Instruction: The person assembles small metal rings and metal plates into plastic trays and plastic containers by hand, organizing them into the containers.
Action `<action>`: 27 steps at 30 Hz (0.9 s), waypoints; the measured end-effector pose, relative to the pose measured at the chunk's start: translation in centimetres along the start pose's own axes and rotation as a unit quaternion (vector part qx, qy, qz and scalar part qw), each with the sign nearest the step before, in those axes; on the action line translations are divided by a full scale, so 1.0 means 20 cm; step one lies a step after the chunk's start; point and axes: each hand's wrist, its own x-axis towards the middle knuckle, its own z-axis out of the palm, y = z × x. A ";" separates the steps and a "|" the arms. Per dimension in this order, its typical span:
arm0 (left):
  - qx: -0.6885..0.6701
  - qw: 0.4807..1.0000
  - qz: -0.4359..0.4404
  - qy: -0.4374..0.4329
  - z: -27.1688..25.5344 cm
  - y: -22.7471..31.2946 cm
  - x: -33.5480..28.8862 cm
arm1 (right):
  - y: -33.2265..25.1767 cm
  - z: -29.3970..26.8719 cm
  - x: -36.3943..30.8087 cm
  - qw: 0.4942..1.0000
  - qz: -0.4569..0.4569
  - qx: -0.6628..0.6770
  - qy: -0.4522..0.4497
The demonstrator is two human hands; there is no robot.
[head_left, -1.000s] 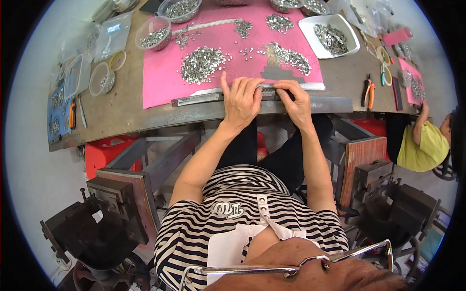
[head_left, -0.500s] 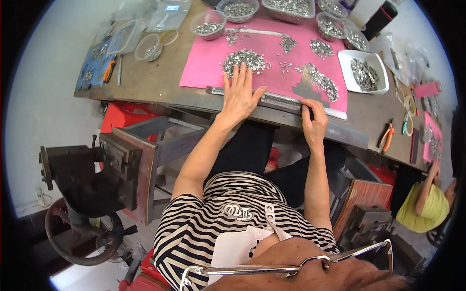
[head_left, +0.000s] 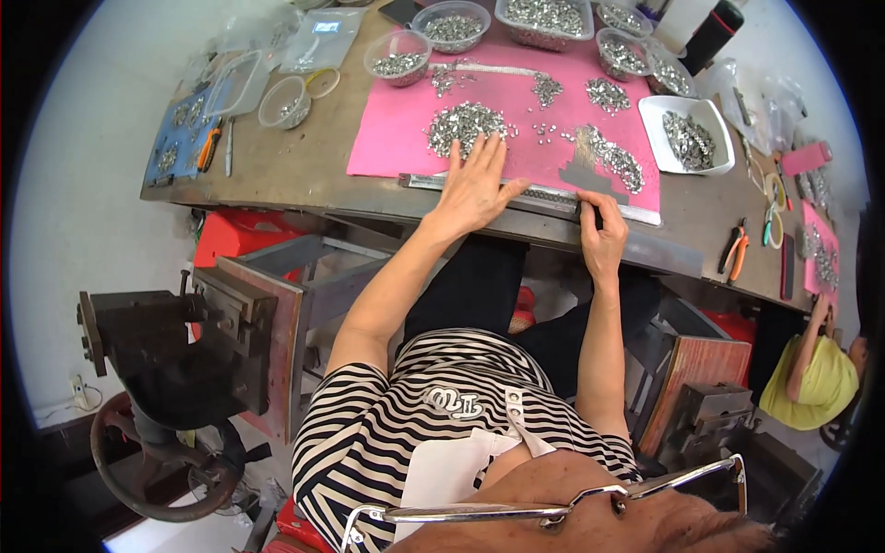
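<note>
A heap of small silver metal pieces (head_left: 458, 123) lies on a pink mat (head_left: 387, 129). Spread flat, my left hand (head_left: 474, 192) rests with its fingertips at the near right edge of this heap. Under its palm and thumb runs a long, narrow metal rail (head_left: 551, 196) with a row of small dark marks, set along the mat's near edge. My right hand (head_left: 603, 238) has its fingers bent around the rail's right end, thumb against forefinger. Something dark shows between those fingers, its shape mostly hidden. Part of the rail is covered by my left hand.
Plastic bowls (head_left: 398, 66) of silver pieces line the far side. A white dish (head_left: 730, 138) of pieces stands right, near orange-handled pliers (head_left: 737, 251). Another pair of pliers (head_left: 210, 146) lies left. A machine with a handwheel (head_left: 164, 479) stands left of me; a person in yellow (head_left: 809, 382) works far right.
My left hand has slid right and a little nearer, its fingertips moving from the heap's middle to its near right edge. My right hand stays at the rail's end.
</note>
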 end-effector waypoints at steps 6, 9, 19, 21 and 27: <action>-0.030 0.995 0.087 -0.042 0.00 0.06 -0.01 | -0.03 0.01 0.00 1.000 0.005 -0.026 0.009; -0.075 0.989 0.125 -0.037 -0.02 0.05 -0.02 | -0.03 0.01 0.01 1.000 0.013 -0.027 0.006; -0.127 0.977 0.048 0.164 -0.08 -0.22 0.06 | -0.05 0.17 0.36 0.981 -0.113 -0.122 -0.101; -0.121 0.977 0.051 0.165 -0.09 -0.23 0.07 | 0.01 0.27 0.44 0.974 -0.138 -0.140 -0.111; -0.081 0.983 0.060 0.154 -0.11 -0.24 0.08 | 0.07 0.44 0.59 0.948 -0.178 -0.230 -0.131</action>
